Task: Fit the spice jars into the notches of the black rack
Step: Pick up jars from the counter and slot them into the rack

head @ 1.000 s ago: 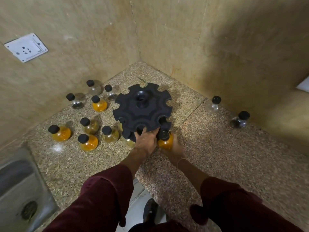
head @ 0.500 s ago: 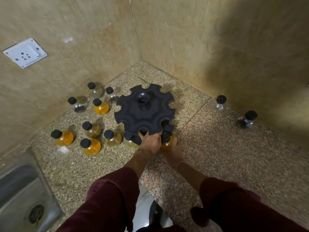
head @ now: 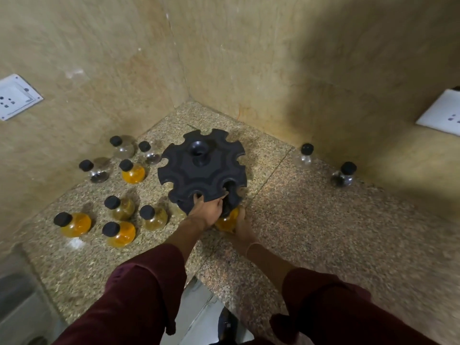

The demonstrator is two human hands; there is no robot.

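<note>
Nearest: two maroon sleeves (head: 139, 295) enter from the bottom edge, forearms bare, reaching over the front lip of the speckled stone table (head: 323, 220). Steel sink (head: 17, 307) at near left, blurred. Left hand (head: 207, 212): grip narrow, fingers curled over the near rim of the rack (head: 202, 168), one fingertip inside a notch; it is holding the rack. Right hand (head: 242, 225), just beside the left on its right: grip wrapped round the held jar (head: 227, 221) from the right side and from below. Held jar: orange fill, roughly upright, at the rack's near right edge, neck and black cap tucked under the top disc at the mouth of a notch. Cannot tell if it is seated; the cap is lost against the black plastic. Rack: black, round, notches cut all round the rim, hollow hub at centre, standing on the table near the corner of the walls. Left of the rack, well apart from both hands: left jars (head: 120, 207), eight, black caps, upright on the table. Three are orange, two pale yellow, and three mostly clear ones stand farther back by the wall. Right of the rack, by the far wall: clear jar (head: 305, 155), and farther right a dark jar (head: 344, 175), both standing. Walls are beige tile; white socket (head: 15, 97) on the left wall, second socket (head: 440, 115) on the right wall.
</note>
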